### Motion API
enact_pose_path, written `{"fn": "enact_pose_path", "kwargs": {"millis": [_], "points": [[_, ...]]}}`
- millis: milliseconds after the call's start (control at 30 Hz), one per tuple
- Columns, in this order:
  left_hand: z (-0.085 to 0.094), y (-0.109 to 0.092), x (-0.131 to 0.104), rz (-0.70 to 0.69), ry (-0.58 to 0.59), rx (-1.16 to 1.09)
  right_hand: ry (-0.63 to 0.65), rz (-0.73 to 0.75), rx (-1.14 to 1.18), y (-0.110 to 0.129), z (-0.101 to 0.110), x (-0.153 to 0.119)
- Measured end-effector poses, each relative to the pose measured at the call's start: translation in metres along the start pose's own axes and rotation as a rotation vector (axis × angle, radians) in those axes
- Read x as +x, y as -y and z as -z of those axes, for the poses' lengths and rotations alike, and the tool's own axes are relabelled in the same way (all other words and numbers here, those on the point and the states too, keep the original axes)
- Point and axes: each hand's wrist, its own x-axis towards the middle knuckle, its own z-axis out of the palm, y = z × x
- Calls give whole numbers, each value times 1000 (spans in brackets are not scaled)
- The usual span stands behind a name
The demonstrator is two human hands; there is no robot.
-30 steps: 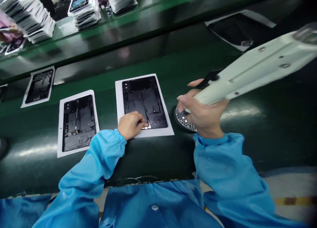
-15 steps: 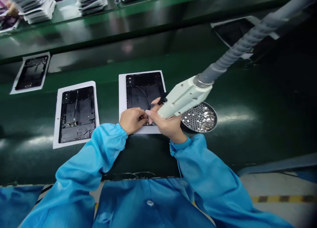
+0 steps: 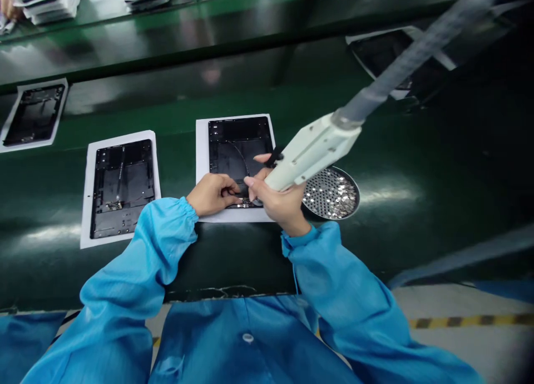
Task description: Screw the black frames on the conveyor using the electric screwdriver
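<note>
In the head view, a black tablet back housing (image 3: pixel 229 153) lies on a white sheet in front of me, with a thin cable across its inside. My left hand (image 3: pixel 213 193) rests over its lower edge. The fingers are bent and slightly apart, and the thumb reaches beside a small circuit board (image 3: pixel 245 203). My right hand (image 3: pixel 283 201) is wrapped round a pale green hand tool (image 3: pixel 312 153) with a ribbed grey hose. The tool leans over the housing's lower right part, and its tip is hidden by my fingers.
Right of the housing is a round metal dish (image 3: pixel 331 193) of small silvery pieces. A second housing (image 3: pixel 123 183) lies to the left, another (image 3: pixel 35 114) farther left. A dark panel on white sheeting (image 3: pixel 381 55) lies at back right. Stacks (image 3: pixel 52 3) stand on the rear ledge.
My left hand has drawn back a little to the left and its pinch has loosened, uncovering the small circuit board. My right hand still grips the tool. The whole view has shifted slightly.
</note>
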Motion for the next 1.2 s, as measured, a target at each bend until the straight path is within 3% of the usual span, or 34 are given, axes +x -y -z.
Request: {"fn": "enact_pose_path", "kwargs": {"millis": [200, 433, 600, 1200], "points": [[3, 0, 0, 16, 56, 15, -190, 124, -63, 11, 44, 25], [15, -11, -9, 14, 156, 298, -389, 219, -57, -9, 85, 52], [25, -11, -13, 89, 195, 465, -402, 195, -64, -15, 87, 62], [24, -1, -10, 132, 138, 293, -340, 169, -74, -6, 87, 34]]}}
